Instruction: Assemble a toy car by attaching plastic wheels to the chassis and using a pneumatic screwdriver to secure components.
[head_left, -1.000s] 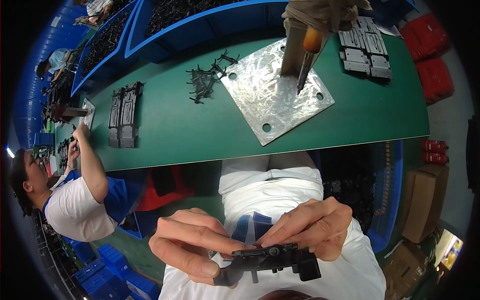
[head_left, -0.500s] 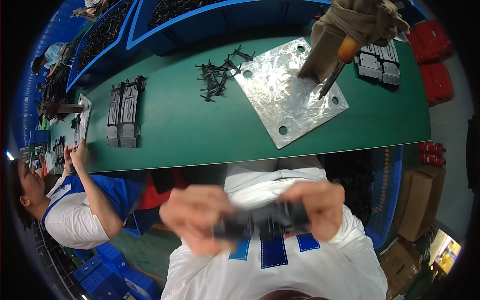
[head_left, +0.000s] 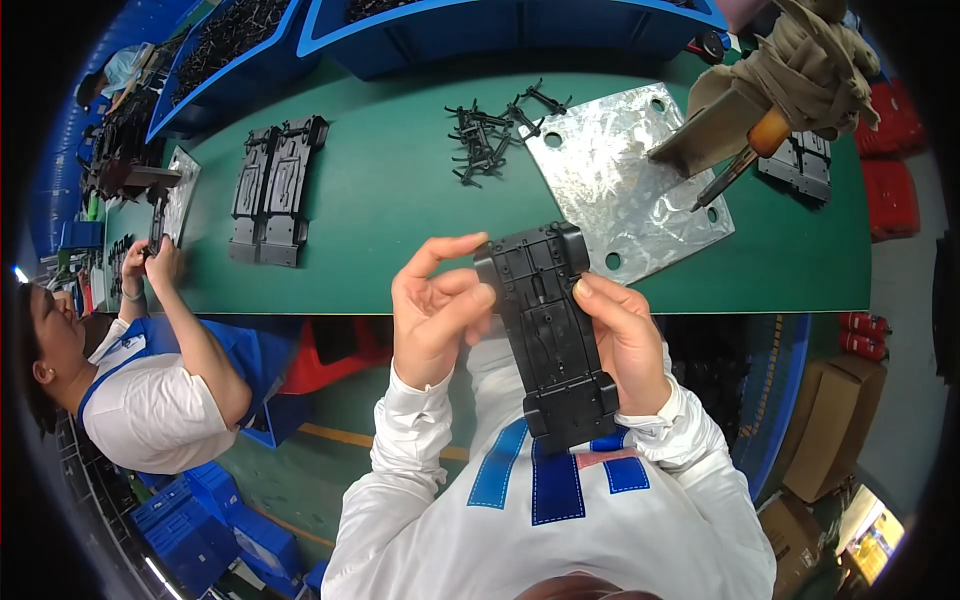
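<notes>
In front of my chest, a long black plastic chassis-like part [head_left: 548, 325] is tilted, its molded ribs and screw holes facing up. My right hand [head_left: 632, 345] grips its right edge, thumb on the face and the other fingers mostly hidden behind. Beside the upper left corner is my left hand [head_left: 437, 310], fingers apart; index finger and thumb come up to the edge, and I cannot tell how firmly they touch. Beyond the part, a square metal plate [head_left: 625, 160] with corner holes lies on the green table [head_left: 380, 200]. Small black forked parts [head_left: 485, 140] are piled left of the plate.
An orange-handled soldering iron [head_left: 750, 155] hangs in a cloth-wrapped holder above the plate. Similar black parts lie at left [head_left: 275, 190] and right [head_left: 800, 165]. Blue bins [head_left: 500, 45] line the back. A co-worker [head_left: 165, 390] sits at left; cartons [head_left: 835, 430] stand at right.
The black part has turned from crosswise to nearly lengthwise and moved up and away from my chest. My left hand has loosened its fingers; my right hand still grips the part.
</notes>
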